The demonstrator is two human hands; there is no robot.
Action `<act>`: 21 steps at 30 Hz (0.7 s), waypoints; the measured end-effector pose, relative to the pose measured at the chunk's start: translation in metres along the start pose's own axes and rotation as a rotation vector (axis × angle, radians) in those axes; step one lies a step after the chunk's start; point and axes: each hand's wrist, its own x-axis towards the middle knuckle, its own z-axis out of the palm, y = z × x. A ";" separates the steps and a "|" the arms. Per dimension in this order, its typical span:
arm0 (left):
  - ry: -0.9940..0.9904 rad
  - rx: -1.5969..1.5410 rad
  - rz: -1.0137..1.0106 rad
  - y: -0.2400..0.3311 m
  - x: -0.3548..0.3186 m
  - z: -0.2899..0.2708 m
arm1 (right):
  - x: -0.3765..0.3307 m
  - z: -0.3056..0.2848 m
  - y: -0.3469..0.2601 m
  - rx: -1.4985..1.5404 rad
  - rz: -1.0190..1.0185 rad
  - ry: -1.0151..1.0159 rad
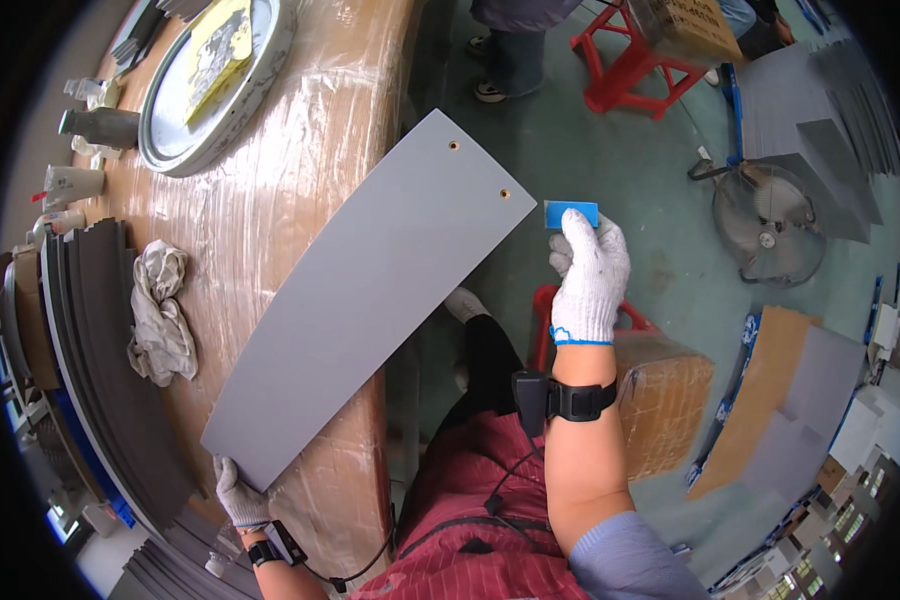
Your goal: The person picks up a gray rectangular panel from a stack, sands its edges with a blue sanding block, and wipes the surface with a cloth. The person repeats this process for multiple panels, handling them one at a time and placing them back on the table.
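Note:
A long grey panel (355,290) with one curved edge lies slantwise on the film-wrapped table, its far end jutting past the table's right edge. Two brass-coloured holes sit near that far end. At the panel's near left corner, my gloved left hand (238,495) grips the edge, its fingers partly hidden. My right hand (592,270), in a white knit glove with a blue cuff, pinches a small flat blue rectangular piece (571,214). That piece is held just right of the panel's far corner, apart from it. Both wrists wear black straps with small devices.
On the table (280,180) stand a round tray (155,130) holding a stained yellow sheet, a crumpled cloth (160,315), jars and stacked grey panels (110,350). A carton-topped red stool (595,85), a floor fan (767,225) and a wrapped carton (665,400) are rightward. A person stands beyond.

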 end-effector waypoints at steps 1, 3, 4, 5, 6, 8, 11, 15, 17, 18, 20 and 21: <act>0.011 0.007 0.001 0.000 -0.001 0.001 | 0.000 0.000 0.002 0.036 -0.046 0.011; 0.035 0.027 -0.009 0.003 -0.005 0.009 | -0.004 0.002 -0.001 0.041 -0.182 0.043; 0.025 0.031 -0.007 0.004 -0.006 0.009 | -0.011 0.004 -0.002 -0.036 -0.303 0.028; 0.011 0.032 0.000 0.004 -0.004 0.009 | -0.015 0.008 0.004 -0.093 -0.387 0.030; -0.003 0.031 0.007 0.005 -0.002 0.010 | -0.017 0.011 0.011 -0.151 -0.471 0.031; -0.015 0.017 0.005 0.005 -0.003 0.013 | -0.035 0.006 0.028 -0.296 -0.595 0.030; -0.006 0.017 0.004 0.004 -0.009 0.012 | -0.066 -0.005 0.034 -0.514 -0.845 -0.094; 0.021 0.003 0.010 0.002 -0.005 0.013 | -0.034 0.004 0.020 -0.301 -0.684 0.070; 0.024 0.022 0.020 0.002 -0.005 0.012 | -0.033 0.008 0.016 -0.364 -0.642 0.054; 0.027 0.028 0.031 0.001 -0.004 0.011 | -0.040 0.011 0.020 -0.381 -0.649 0.027; 0.027 0.017 0.034 -0.001 -0.004 0.012 | -0.072 0.005 0.034 -0.462 -0.796 -0.107; 0.022 0.014 0.034 -0.001 -0.003 0.012 | -0.091 0.000 0.043 -0.501 -0.853 -0.206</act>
